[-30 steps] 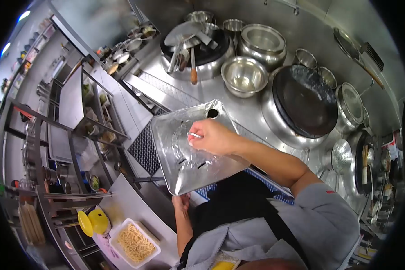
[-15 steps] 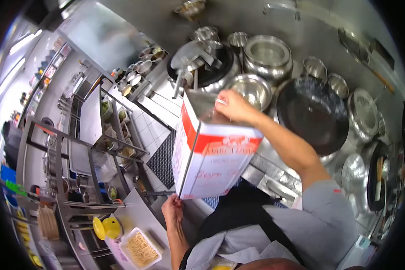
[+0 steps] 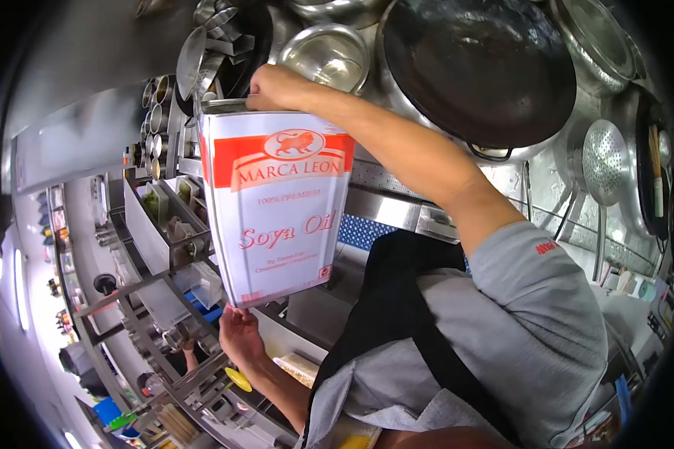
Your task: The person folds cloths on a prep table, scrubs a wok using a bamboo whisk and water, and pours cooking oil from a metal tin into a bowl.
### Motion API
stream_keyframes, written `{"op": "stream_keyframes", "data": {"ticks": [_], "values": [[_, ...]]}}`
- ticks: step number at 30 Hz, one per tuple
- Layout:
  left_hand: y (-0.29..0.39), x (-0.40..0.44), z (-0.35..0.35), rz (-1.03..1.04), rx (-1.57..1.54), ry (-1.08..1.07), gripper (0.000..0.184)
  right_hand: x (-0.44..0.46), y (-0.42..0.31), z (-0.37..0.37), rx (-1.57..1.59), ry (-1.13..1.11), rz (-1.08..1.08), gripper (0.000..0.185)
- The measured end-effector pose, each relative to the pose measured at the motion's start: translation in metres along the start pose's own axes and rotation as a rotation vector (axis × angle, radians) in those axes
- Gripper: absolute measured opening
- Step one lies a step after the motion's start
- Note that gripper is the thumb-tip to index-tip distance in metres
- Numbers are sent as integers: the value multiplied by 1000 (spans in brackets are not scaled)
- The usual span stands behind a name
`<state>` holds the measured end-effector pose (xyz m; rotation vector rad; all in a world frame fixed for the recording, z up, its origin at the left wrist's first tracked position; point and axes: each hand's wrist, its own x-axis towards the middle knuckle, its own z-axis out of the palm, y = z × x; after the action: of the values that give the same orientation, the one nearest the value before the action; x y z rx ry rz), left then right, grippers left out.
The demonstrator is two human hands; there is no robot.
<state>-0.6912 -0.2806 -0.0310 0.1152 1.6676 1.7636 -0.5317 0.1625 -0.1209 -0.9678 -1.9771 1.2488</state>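
Observation:
A large white and red soya oil tin [image 3: 284,202] is held up in front of me, slightly tilted, its printed side facing me. My right hand [image 3: 277,86] is closed at the tin's top; whatever part it grips there is hidden behind the fingers. Down at the lower left corner, my left hand [image 3: 240,333] holds the bottom edge with bent fingers. Just beyond the tin's top stands a steel bowl [image 3: 326,60] with liquid in it.
A wide black wok [image 3: 479,71] sits on the steel range at right. Beside it are a perforated skimmer [image 3: 605,161] and a lidded steel pot [image 3: 595,41]. Metal shelving [image 3: 168,258] with food containers lies to the left. Another person's hand [image 3: 189,348] shows at lower left.
My view has turned right, bringing the wok closer to centre. The tin has swung so its front label faces me more squarely. Both hands keep their hold on it.

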Motion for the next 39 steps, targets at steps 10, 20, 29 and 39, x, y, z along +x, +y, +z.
{"op": "stream_keyframes", "data": {"ticks": [10,20,29,39], "values": [[61,15,23,44,74,-77,24,23,28,16,128,25,106,44],[84,19,36,95,132,-105,28,24,30,12,184,20,159,44],[102,14,54,130,142,-117,26,24,45,13,264,12,81,41],[124,10,75,171,201,-195,26,26,51,13,302,52,87,44]]}}
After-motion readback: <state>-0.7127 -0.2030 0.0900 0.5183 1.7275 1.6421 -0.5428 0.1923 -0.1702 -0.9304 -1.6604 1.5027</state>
